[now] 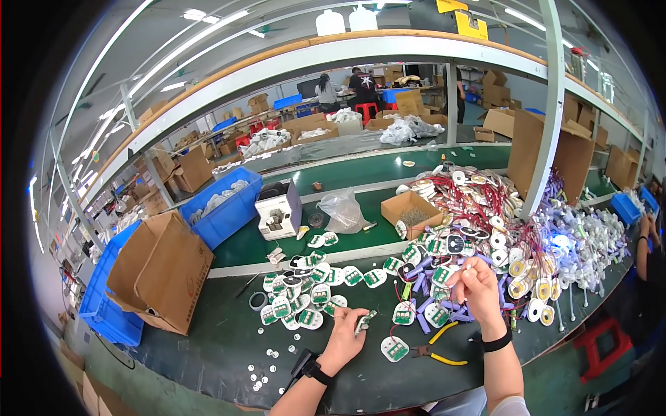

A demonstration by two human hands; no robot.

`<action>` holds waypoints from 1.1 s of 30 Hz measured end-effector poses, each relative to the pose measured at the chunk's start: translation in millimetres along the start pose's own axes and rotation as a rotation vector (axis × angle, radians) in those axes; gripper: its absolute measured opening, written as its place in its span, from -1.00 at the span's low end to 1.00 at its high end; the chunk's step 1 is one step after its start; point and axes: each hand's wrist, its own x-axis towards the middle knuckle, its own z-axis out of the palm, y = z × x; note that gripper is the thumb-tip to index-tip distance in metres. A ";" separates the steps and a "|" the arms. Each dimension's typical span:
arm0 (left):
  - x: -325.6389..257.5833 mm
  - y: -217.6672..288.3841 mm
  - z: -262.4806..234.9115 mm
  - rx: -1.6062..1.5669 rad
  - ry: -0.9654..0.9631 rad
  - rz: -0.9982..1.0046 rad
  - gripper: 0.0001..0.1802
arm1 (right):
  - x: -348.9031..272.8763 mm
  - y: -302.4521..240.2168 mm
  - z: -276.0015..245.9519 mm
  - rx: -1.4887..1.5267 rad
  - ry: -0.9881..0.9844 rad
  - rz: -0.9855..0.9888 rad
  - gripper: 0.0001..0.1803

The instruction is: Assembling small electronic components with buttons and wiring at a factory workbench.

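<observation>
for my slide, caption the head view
Left hand holding a circuit board, right hand by piled parts, pliers on the bench.

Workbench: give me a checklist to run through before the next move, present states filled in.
1. Board gripped: ok, the left hand pinches a small board.
2. Right hand grip: cannot tell what its fingertips hold.
3. Pliers set down: ok, the pliers lie on the bench.
4. White discs gathered: not ok, small white discs lie scattered.
5. Wires untangled: not ok, red wires lie heaped.
</observation>
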 end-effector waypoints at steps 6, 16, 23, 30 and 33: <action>-1.2 5.5 0.4 -0.010 -0.103 -0.019 -0.60 | -14.3 6.2 26.0 -0.233 0.054 0.002 -0.97; -9.8 34.4 8.7 -0.766 -0.028 -0.122 -0.61 | -66.6 57.1 90.5 -0.196 -0.330 0.320 -0.89; -9.9 41.0 -1.4 -0.968 -0.161 -0.376 -0.68 | -63.6 68.5 84.8 -0.485 -0.310 0.230 -0.91; -11.1 29.0 6.5 -0.778 -0.177 -0.175 -0.66 | -60.4 66.2 82.4 -0.913 -0.307 -0.090 -0.93; -12.3 25.8 11.6 -0.672 -0.174 -0.139 -0.66 | -55.0 64.8 82.5 -1.141 -0.311 -0.351 -0.92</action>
